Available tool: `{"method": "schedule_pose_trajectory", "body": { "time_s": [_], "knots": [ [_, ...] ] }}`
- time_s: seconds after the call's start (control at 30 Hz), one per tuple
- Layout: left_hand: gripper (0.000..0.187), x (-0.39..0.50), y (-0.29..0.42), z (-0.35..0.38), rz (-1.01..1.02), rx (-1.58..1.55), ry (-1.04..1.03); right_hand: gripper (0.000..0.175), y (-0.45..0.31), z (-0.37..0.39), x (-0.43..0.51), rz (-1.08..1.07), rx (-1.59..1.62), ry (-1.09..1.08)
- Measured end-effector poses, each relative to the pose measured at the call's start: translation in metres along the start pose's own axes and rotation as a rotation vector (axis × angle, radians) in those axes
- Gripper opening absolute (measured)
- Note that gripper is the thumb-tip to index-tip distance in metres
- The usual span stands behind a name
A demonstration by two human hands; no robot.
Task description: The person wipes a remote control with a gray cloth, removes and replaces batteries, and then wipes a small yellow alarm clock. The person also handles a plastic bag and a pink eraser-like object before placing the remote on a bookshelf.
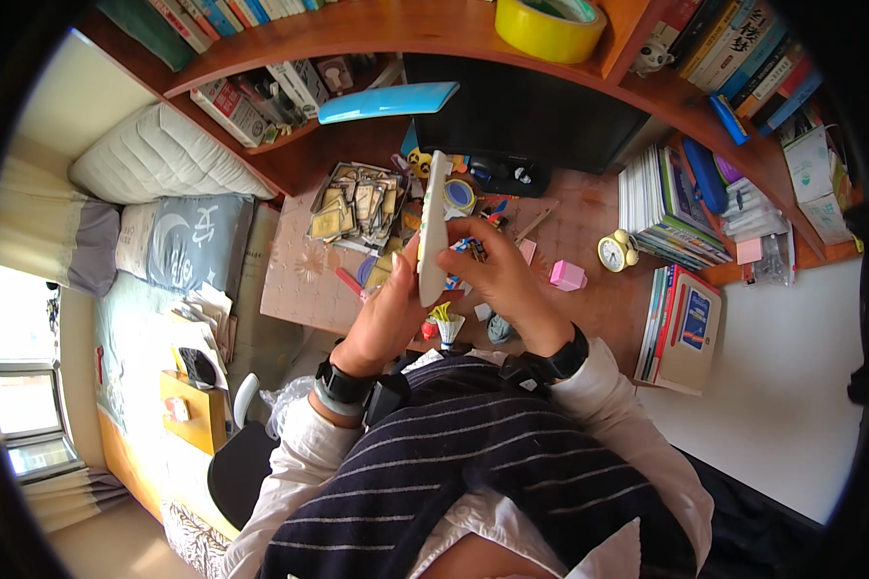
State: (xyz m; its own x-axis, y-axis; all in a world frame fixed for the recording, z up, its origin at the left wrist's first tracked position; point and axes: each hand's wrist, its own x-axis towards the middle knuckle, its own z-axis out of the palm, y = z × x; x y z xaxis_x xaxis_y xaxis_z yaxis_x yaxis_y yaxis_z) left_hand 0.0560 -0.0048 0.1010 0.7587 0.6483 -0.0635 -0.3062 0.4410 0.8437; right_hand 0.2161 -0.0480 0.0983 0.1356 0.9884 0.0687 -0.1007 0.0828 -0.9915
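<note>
Both my hands hold a long, narrow, off-white plastic object (432, 239) up on edge above the desk; its kind is unclear from this angle, and small green and yellow parts show along its left side. My left hand (384, 315) grips it from the left, the thumb pointing up along it. From the right, my right hand (503, 279) touches it with thumb and fingers. Below lie small toys, a shuttlecock (449, 328) and a red item (429, 329). A pile of cards (362, 203) in a tray sits further back, next to a tape roll (460, 195).
Behind stand a black monitor (521, 116) and a wooden shelf (405, 36) with a yellow tape roll (550, 30). On the right are a pink block (568, 276), a yellow alarm clock (617, 250) and upright books (677, 326). A black chair (239, 470) stands at the left.
</note>
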Motion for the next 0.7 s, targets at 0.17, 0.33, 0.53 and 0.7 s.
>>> {"method": "schedule_pose_trajectory", "body": {
  "time_s": [0.17,0.33,0.53,0.7],
  "knots": [
    [0.065,-0.002,0.004,0.001,0.110,0.270,0.236,0.042,0.002,0.021,-0.003,-0.102,-0.247,0.021],
    [0.076,0.009,0.005,0.007,0.152,-0.042,0.285,0.046,0.003,0.026,-0.010,0.140,-0.210,-0.106],
    [0.078,0.011,-0.002,0.015,0.186,-0.003,0.269,0.052,0.000,0.031,-0.015,0.305,0.259,-0.005],
    [0.067,0.009,0.001,0.013,0.181,-0.020,0.157,0.050,-0.007,0.031,-0.020,0.254,0.173,-0.093]
  ]
}}
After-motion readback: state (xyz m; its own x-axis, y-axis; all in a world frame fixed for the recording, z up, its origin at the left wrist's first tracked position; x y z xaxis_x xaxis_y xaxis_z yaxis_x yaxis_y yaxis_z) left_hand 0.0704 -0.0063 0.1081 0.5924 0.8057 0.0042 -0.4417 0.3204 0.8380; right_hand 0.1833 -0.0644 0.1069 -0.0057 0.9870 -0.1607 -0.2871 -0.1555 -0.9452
